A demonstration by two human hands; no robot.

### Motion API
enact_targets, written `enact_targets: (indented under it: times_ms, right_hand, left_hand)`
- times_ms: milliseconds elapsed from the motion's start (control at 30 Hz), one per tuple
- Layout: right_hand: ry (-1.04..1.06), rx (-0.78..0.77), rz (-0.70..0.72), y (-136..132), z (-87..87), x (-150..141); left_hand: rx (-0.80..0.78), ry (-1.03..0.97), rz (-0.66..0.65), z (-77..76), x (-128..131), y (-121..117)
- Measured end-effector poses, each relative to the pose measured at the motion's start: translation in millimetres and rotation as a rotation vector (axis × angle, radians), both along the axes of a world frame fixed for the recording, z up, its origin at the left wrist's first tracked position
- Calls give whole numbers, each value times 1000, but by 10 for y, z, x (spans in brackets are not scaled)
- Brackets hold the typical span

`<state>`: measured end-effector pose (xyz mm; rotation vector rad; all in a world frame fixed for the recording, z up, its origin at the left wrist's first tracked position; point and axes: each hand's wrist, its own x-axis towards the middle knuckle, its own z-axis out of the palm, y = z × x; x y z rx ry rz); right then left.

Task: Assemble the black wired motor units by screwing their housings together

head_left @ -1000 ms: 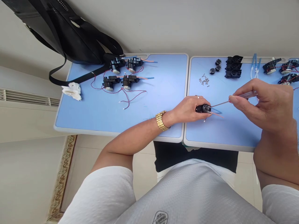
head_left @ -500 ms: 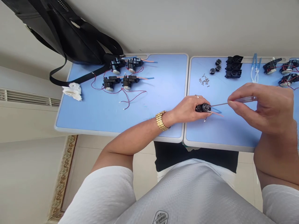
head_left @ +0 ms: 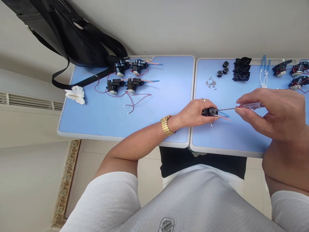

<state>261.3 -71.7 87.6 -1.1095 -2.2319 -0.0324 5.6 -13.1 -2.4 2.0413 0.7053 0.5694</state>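
My left hand (head_left: 194, 113) grips a small black motor housing (head_left: 209, 112) with blue and pink wires trailing to the right. My right hand (head_left: 272, 114) holds a precision screwdriver (head_left: 248, 105) with a clear handle between thumb and fingers. Its thin metal shaft reaches left, and the tip meets the round face of the housing. The left fingers hide part of the housing. A gold link watch (head_left: 166, 125) sits on my left wrist.
Two joined blue tables hold several wired black units (head_left: 125, 77), small screws (head_left: 211, 83), black round parts (head_left: 223, 68), stacked black housings (head_left: 241, 69) and blue-and-white tubes (head_left: 264, 75). A black bag (head_left: 77, 38) overlaps the far left corner, beside a white tissue (head_left: 75, 95).
My right hand has moved slightly down the view, and the screwdriver now lies closer to level. The left hand and the housing have stayed in about the same place.
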Motion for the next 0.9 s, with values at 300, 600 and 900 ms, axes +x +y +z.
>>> enact_targets:
  times_ms: [300,600,900]
  right_hand:
    - [-23,76,-2,-9,-4,-19]
    - [12,-42,18,-18,-19,-14]
    - [-14,123,-57,1,-18,-66]
  left_hand:
    - [17,52,1,7,2,-4]
    - [14,40,3,6,3,-2]
    - [17,34,-2,-9,0,8]
